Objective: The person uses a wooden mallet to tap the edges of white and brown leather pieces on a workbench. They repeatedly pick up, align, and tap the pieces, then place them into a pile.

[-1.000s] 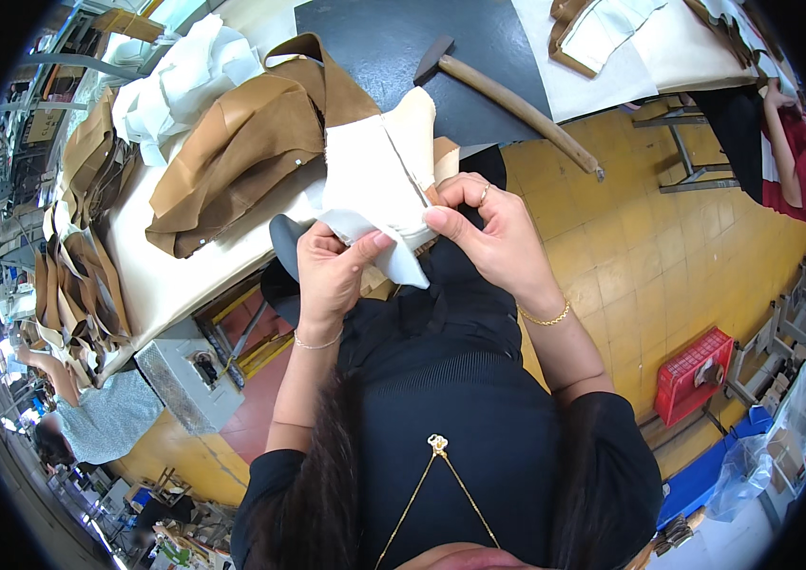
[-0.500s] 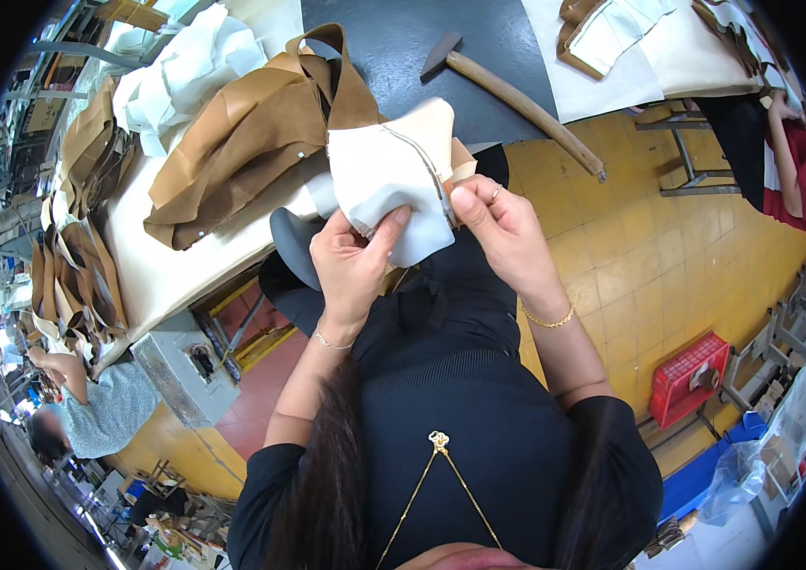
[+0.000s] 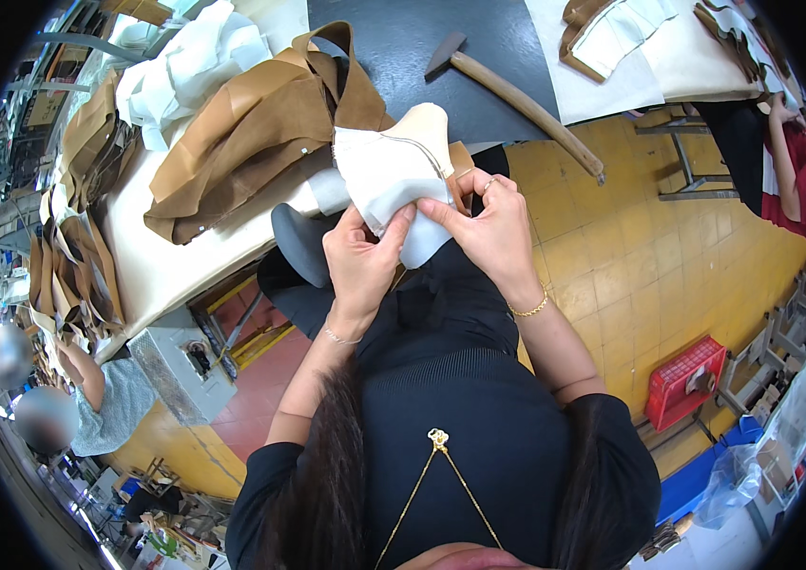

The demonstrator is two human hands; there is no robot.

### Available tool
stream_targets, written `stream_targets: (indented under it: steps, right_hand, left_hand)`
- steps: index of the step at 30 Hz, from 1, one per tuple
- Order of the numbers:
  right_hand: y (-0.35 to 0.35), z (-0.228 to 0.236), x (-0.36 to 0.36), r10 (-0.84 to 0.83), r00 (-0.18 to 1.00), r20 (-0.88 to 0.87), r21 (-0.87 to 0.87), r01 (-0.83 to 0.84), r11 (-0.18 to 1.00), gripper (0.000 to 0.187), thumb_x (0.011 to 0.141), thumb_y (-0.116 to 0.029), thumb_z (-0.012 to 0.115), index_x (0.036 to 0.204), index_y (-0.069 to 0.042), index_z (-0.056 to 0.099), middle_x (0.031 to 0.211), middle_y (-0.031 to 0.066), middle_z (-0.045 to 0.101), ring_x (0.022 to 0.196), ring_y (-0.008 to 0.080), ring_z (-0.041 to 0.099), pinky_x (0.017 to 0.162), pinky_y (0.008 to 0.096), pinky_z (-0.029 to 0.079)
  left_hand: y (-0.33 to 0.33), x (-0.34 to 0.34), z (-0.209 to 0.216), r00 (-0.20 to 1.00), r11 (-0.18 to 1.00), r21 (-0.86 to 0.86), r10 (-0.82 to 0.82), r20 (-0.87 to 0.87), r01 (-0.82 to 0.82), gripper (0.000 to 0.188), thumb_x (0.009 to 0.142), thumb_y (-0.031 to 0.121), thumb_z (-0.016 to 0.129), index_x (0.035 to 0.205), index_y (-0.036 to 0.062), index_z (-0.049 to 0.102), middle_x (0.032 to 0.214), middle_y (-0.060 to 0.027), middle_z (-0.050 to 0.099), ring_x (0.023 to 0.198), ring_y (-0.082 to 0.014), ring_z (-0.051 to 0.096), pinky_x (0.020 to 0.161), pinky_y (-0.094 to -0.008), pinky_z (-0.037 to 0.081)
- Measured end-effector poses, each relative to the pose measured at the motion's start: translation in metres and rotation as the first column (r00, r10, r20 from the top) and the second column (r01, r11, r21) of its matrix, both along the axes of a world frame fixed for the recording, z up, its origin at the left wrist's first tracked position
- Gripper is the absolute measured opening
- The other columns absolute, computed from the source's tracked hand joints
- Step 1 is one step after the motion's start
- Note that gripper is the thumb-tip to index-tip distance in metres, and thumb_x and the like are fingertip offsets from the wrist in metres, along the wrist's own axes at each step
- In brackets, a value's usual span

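A stitched leather piece with a white and pale-grey lining (image 3: 376, 173) is held up in front of my body, just off the table's near edge. A dark seam line curves along its right side, and brown leather shows at that edge. My left hand (image 3: 362, 266) pinches its lower left part between thumb and fingers. My right hand (image 3: 490, 228) grips the right edge, its thumb pressed on the lining close to my left thumb. The fingers behind the piece are partly hidden.
A hammer (image 3: 517, 100) with a wooden handle lies on the black mat (image 3: 365, 14), its handle jutting past the edge. Brown leather pieces (image 3: 241, 142) and white lining pieces (image 3: 180, 71) are heaped at left. A red crate (image 3: 686, 382) stands at right. Other people work at both sides.
My right hand has shifted inward, its thumb moving from the right edge onto the lining beside my left thumb. The piece has tilted slightly.
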State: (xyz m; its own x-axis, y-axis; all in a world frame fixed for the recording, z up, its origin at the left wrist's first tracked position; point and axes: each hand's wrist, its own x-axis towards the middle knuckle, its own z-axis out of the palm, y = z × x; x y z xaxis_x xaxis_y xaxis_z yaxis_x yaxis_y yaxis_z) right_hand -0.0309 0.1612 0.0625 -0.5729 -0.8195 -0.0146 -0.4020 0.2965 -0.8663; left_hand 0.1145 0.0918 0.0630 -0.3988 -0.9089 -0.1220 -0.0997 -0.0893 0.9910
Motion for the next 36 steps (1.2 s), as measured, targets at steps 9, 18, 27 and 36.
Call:
stream_targets:
  steps: [9,18,27,36]
  right_hand:
    - [0.006,-0.026,-0.035,0.136,0.891,0.434,0.014,-0.157,0.987,0.027,0.084,-0.023,0.079,0.089,0.003,0.072,0.083,0.0076,0.071,0.076,0.0084,0.061,0.070,0.0260,0.050]
    - [-0.088,0.056,-0.035,0.845,0.520,-0.122,-0.255,-0.840,0.479,0.063,0.107,-0.050,0.030,0.100,-0.003,0.071,0.097,0.0135,0.068,0.101,0.0290,0.063,0.092,0.0361,0.048]
    - [-0.063,0.082,-0.022,0.791,0.519,-0.323,0.081,-0.818,0.570,0.049,0.081,-0.049,0.075,0.081,-0.001,0.065,0.073,0.0147,0.064,0.068,0.0306,0.060,0.070,0.0382,0.043]
    - [-0.044,0.087,-0.029,0.694,0.630,-0.348,0.153,-0.692,0.705,0.035,0.077,-0.030,0.083,0.073,-0.003,0.062,0.064,0.0103,0.055,0.059,0.0242,0.047,0.069,0.0324,0.037]
  left_hand:
    - [-0.017,0.016,-0.020,0.960,0.984,0.066,-0.177,0.218,0.166,0.029,0.088,0.009,0.074,0.112,-0.0041,0.067,0.098,-0.0093,0.075,0.087,-0.0102,0.067,0.078,-0.0283,0.053]
    - [-0.060,0.026,0.088,0.625,0.713,0.130,-0.675,0.392,0.689,0.026,0.083,0.017,0.073,0.099,-0.0035,0.069,0.081,-0.0201,0.071,0.074,-0.0295,0.070,0.070,-0.0379,0.052]
    - [-0.070,0.045,0.098,0.509,0.714,0.076,-0.565,0.650,0.696,0.039,0.081,0.031,0.077,0.099,-0.0028,0.071,0.077,-0.0206,0.069,0.068,-0.0293,0.067,0.064,-0.0381,0.050]
    - [-0.073,0.060,0.087,0.612,0.734,0.094,-0.624,0.485,0.673,0.033,0.085,0.029,0.077,0.094,-0.0025,0.071,0.071,-0.0094,0.068,0.065,-0.0119,0.059,0.061,-0.0306,0.048]
